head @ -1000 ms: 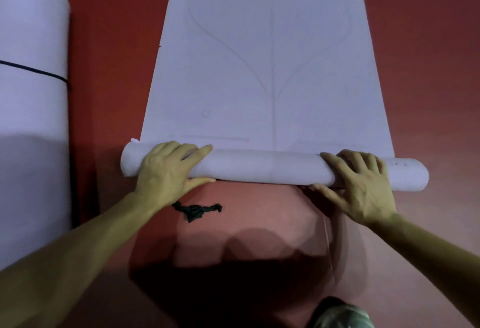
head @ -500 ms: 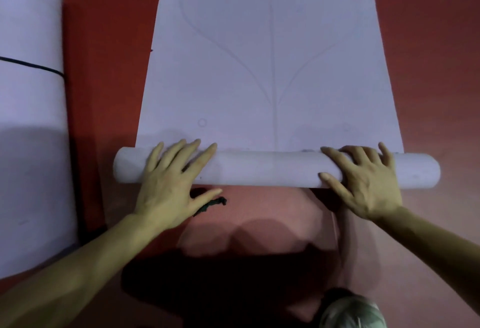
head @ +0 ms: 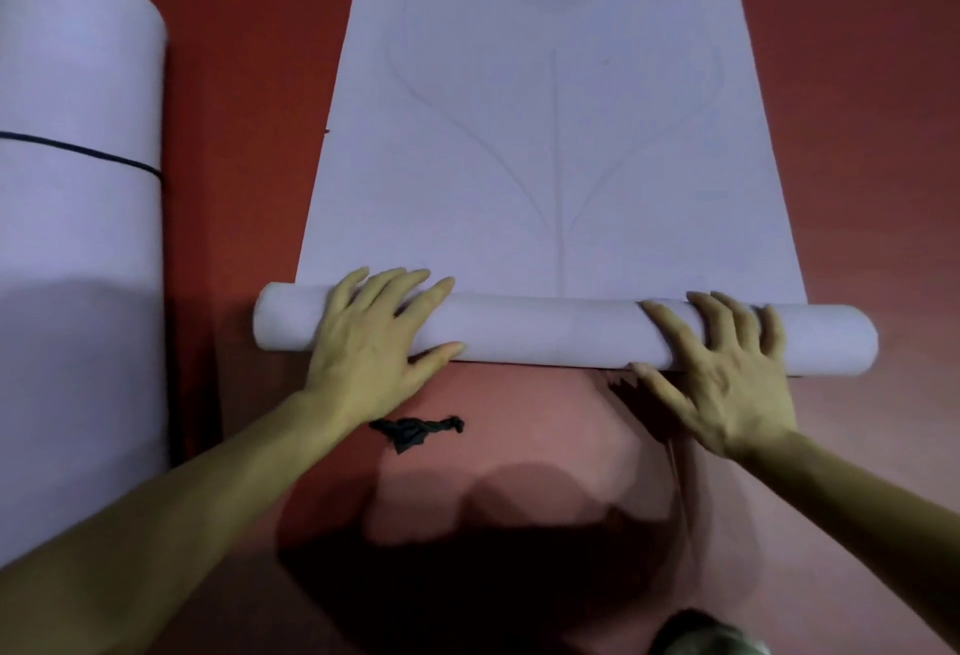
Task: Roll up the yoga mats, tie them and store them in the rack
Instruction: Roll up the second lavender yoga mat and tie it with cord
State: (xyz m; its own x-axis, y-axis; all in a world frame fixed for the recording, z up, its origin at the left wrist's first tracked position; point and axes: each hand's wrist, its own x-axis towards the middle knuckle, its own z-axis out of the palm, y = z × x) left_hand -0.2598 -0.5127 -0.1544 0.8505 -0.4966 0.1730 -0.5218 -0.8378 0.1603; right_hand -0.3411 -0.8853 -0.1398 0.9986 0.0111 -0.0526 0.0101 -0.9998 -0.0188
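The yoga mat (head: pixel 556 135) lay lengthwise on the red floor (head: pixel 857 135). Its near end was wound into a slim roll (head: pixel 545 329) lying crosswise, and most of its length lay flat beyond. The left hand (head: pixel 374 342) and right hand (head: pixel 722 368) rested palm-down near the roll's two ends, fingers spread and pressing, not clamped round it.

Assessment: the rolling step was in hand, at an early stage. The next move would call for even forward pressure from both hands to keep the edges aligned.

A black tie (head: pixel 415 431) lay untouched on the floor just beside the left wrist. A second mat (head: pixel 78 265), rolled and bound with a dark band (head: pixel 78 151), lay to the left. No rack was in view, so nothing could be confirmed as stored.
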